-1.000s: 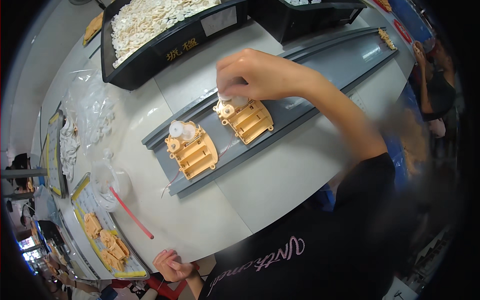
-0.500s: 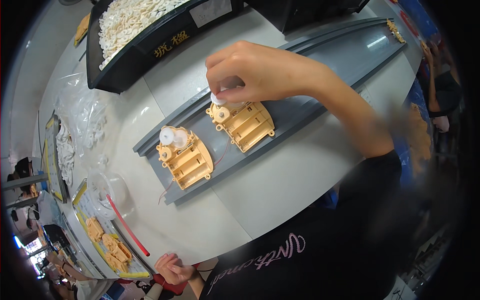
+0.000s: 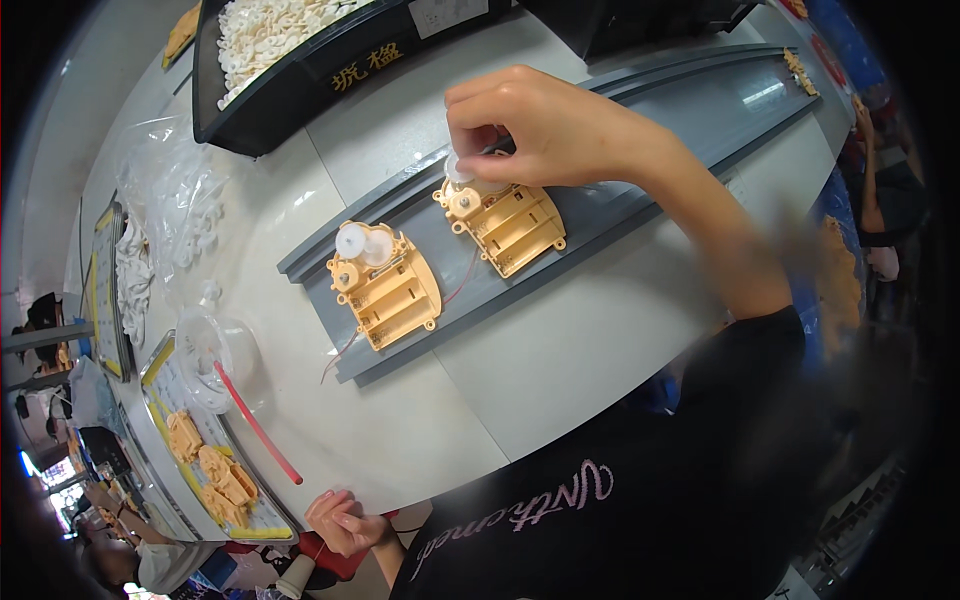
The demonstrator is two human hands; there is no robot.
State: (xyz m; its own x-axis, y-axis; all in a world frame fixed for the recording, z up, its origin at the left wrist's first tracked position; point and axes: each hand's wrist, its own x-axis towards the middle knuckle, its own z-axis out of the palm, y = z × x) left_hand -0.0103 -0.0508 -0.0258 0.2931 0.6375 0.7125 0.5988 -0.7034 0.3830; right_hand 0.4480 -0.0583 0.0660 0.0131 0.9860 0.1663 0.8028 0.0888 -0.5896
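Note:
My right hand [image 3: 530,130] is closed in a pinch on a white plastic gear [image 3: 457,170], at the top of the right-hand yellow-orange plastic housing [image 3: 518,232]. The fingers hide part of that housing's upper end. To its left lies a second yellow-orange housing [image 3: 392,302], with two whitish round gears [image 3: 352,239] at its top and thin wires beside it. Both housings rest on a long grey channel tray [image 3: 345,371]. Near the table's front edge, my left hand [image 3: 345,522] is held with curled fingers; whatever they may hold is hidden.
A black bin [image 3: 260,128] of small white parts stands at the back. On the left are a clear plastic bag [image 3: 165,190], a clear tub [image 3: 222,345] with a red stick [image 3: 258,428], and a tray [image 3: 270,534] bearing more orange housings. Other people are at the far right and lower left.
The view has shifted, so the tray and housings appear higher and further right. My right hand keeps its pinch at the same housing; my left hand stays curled at the table edge.

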